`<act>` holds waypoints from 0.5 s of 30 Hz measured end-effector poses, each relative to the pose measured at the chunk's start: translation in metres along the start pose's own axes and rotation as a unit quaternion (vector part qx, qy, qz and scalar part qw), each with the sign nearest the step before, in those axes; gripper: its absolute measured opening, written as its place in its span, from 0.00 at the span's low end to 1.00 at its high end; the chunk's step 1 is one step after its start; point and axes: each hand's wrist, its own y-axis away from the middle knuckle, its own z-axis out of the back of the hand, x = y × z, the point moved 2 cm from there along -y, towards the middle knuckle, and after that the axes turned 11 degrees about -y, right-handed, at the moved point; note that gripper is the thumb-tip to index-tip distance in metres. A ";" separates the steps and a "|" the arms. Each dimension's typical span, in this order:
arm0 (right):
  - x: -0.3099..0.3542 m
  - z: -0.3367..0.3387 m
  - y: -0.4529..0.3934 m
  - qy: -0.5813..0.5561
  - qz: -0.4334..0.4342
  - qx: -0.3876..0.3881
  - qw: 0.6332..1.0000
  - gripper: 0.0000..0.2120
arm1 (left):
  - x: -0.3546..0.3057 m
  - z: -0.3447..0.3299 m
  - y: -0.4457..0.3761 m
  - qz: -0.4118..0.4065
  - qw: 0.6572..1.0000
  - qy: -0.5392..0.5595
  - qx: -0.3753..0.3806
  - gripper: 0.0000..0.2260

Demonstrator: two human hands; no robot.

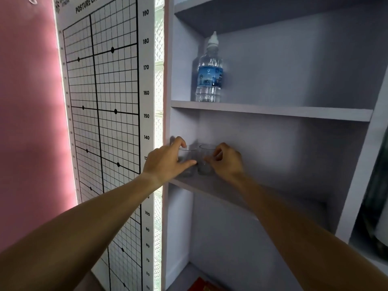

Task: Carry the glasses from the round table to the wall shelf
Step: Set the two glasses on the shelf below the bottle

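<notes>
Two clear drinking glasses stand side by side on the middle board (226, 194) of a white wall shelf, at its left end. My left hand (168, 162) wraps the left glass (187, 159), thumb across its front and fingers over the rim. My right hand (227, 162) holds the right glass (204, 162) from its right side, fingers curled around the wall. Both glasses look upright, with their bases on or just above the board. The round table is out of view.
A water bottle (209, 74) with a blue label stands on the shelf board above. A posture chart (100, 122) with a height scale hangs on the pink wall to the left. Red items (201, 285) lie on the lowest board. A dark object (375, 206) sits at the right edge.
</notes>
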 end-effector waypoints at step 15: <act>-0.005 -0.018 -0.016 0.021 0.009 0.058 0.998 0.12 | -0.004 -0.001 -0.003 0.007 0.999 -0.037 -0.022 0.23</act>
